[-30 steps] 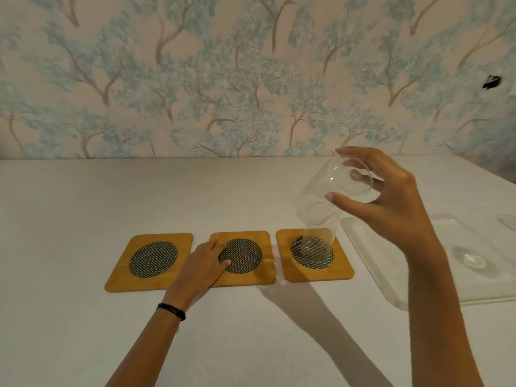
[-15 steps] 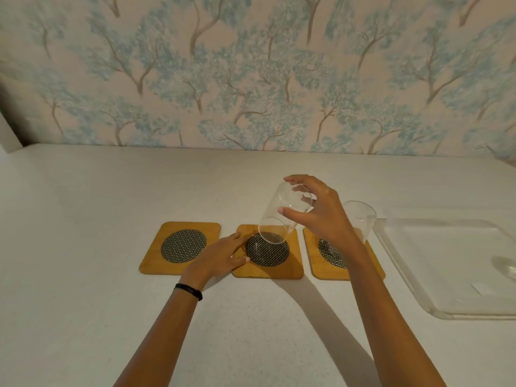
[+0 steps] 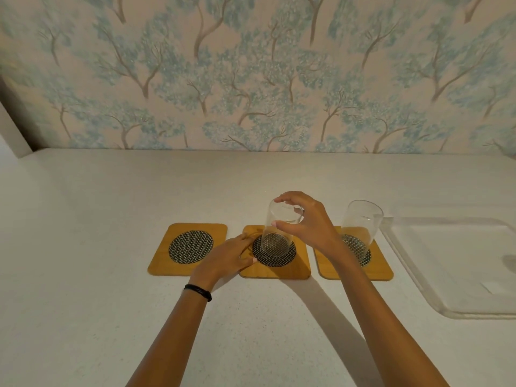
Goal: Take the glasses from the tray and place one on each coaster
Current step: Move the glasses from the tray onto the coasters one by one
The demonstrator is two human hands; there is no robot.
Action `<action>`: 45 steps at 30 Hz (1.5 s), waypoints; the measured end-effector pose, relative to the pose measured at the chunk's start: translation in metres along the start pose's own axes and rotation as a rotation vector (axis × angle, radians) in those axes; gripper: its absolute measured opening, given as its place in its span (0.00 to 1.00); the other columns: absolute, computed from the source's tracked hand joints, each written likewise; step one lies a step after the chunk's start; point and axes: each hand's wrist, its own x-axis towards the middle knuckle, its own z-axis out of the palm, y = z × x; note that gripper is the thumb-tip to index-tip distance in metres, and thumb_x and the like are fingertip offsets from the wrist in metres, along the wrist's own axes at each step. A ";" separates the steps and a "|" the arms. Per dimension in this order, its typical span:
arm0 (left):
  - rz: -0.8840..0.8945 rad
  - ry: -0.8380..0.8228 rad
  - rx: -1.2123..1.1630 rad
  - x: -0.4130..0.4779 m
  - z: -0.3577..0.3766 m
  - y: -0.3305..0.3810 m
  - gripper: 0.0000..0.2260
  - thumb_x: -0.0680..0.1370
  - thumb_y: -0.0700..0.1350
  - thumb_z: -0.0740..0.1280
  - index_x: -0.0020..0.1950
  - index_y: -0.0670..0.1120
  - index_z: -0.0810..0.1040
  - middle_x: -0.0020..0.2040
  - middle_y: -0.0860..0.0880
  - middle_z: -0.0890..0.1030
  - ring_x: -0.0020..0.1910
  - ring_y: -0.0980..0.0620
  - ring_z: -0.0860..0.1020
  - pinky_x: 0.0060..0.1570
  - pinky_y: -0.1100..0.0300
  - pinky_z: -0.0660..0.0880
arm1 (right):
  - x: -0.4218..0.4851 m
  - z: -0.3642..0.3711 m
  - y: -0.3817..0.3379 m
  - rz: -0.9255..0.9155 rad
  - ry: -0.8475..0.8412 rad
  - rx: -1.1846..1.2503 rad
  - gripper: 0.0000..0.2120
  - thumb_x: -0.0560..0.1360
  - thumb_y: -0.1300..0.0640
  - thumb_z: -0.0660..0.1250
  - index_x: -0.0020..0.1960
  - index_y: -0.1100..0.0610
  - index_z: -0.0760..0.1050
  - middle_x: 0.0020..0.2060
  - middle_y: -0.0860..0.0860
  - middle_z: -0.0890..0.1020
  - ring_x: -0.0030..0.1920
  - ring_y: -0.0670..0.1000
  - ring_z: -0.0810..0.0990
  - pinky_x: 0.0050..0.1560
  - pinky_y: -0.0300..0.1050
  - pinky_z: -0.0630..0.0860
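Three wooden coasters with dark woven discs lie in a row on the white counter. A clear glass (image 3: pixel 277 233) stands upright on the middle coaster (image 3: pixel 300 268), and my right hand (image 3: pixel 307 227) grips its rim from above. My left hand (image 3: pixel 227 258) lies flat with fingers apart on that coaster's left edge. A second clear glass (image 3: pixel 361 223) stands on the right coaster (image 3: pixel 379 270), free of both hands. The left coaster (image 3: pixel 190 247) is bare. The clear plastic tray (image 3: pixel 413 263) sits at the right.
The patterned wall (image 3: pixel 251 79) closes off the back of the counter. A faint round shape (image 3: pixel 509 262) shows at the tray's right edge, cut off by the frame. Bare white counter (image 3: pixel 83 275) stretches left of the coasters and in front of them.
My right hand has carried the glass from above the right coaster to the middle one and set it upright there. My left hand stayed on the middle coaster. The view shifted left.
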 end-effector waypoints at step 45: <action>0.423 0.055 -0.052 0.033 0.058 0.215 0.17 0.79 0.54 0.60 0.67 0.54 0.69 0.65 0.54 0.76 0.61 0.55 0.75 0.56 0.59 0.73 | -0.080 -0.199 0.029 -0.045 0.266 -0.207 0.10 0.76 0.56 0.64 0.56 0.52 0.77 0.60 0.50 0.76 0.61 0.43 0.73 0.60 0.38 0.71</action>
